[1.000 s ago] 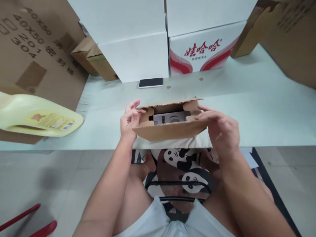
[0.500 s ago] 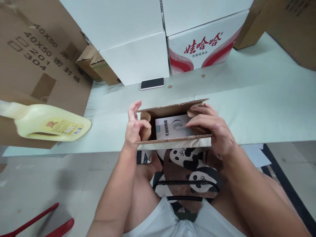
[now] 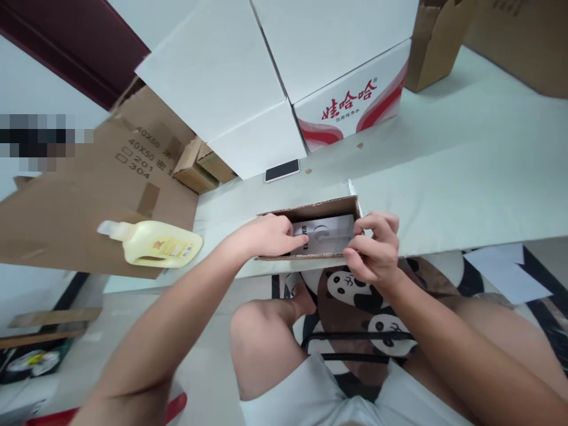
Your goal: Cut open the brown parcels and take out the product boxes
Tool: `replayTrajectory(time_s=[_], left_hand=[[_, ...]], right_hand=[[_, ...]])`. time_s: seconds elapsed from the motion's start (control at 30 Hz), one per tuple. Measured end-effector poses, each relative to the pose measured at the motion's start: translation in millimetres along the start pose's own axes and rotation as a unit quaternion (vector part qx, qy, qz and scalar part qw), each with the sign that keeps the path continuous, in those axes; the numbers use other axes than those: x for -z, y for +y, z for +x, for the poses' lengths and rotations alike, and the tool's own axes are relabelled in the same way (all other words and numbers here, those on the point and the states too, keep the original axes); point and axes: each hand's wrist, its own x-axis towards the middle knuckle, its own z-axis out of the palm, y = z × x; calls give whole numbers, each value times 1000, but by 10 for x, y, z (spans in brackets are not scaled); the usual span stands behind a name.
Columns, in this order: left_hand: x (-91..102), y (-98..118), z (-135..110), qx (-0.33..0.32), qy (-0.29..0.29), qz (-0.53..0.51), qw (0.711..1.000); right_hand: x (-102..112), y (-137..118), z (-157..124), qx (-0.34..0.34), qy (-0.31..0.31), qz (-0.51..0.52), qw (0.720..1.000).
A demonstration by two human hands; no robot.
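Note:
A small open cardboard box lies at the table's near edge, with a white printed carton inside it. My left hand reaches in over the box's left end. Its index finger is stretched out onto the carton's printed face, while the other fingers are partly hidden. At the right end, my right hand has its fingers curled over the cardboard box's edge, thumb apart on the near side. The right end flap is mostly hidden behind these fingers.
A pale yellow pump bottle lies on its side at the left, against a large brown carton. Behind the box lies a phone before stacked white cartons. The pale table cover extends to the right.
The view has swung left. My left hand has moved from the left end flap into the box, onto the carton. My right hand has drawn back from inside to the right edge.

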Motion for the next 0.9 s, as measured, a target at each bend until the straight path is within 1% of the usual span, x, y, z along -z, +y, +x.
replayTrajectory(time_s=[0.03,0.07,0.1,0.17,0.2,0.27,0.33,0.43,0.5,0.53,0.6,0.67,0.7,0.73,0.8,0.83,0.9], left_hand=[[10,27,107,30,-35,35,998],[-7,43,214,56,-58,52,995],[-43,51,312,82,-71,47,993],[-140,67,454,130,-74,-18,989],[-184,81,494,151,-63,-69,984],[-235,121,518,181,-19,-177,967],[-216,172,485,195,19,-264,944],[-75,255,371,191,42,-342,919],[43,313,271,165,59,-362,916],[94,345,220,141,70,-367,917],[166,410,132,68,85,-364,925],[193,467,79,14,90,-335,938],[193,485,69,9,93,-309,946],[187,493,69,22,101,-277,955],[167,467,87,70,114,-225,965],[156,434,101,89,118,-221,964],[130,343,124,101,129,-263,951]], right_hand=[[0,-3,-1,1,1,4,1000],[-1,-4,3,3,3,10,1000],[-3,-2,8,6,6,18,1000],[-7,5,20,9,13,29,999],[-10,8,24,8,15,32,999],[-14,7,21,5,17,36,999],[-18,-9,5,5,17,43,999],[-26,-43,-23,4,22,47,999],[-34,-49,-30,-8,29,45,999],[-39,-43,-29,-17,34,45,998],[-52,-15,-19,-32,41,49,997],[-68,21,-9,-38,40,57,997],[-77,37,-5,-39,38,59,997],[-84,50,-4,-40,36,59,997],[-92,62,-4,-41,31,54,997],[-94,63,-5,-42,29,50,997],[-93,60,-7,-44,19,41,998]])
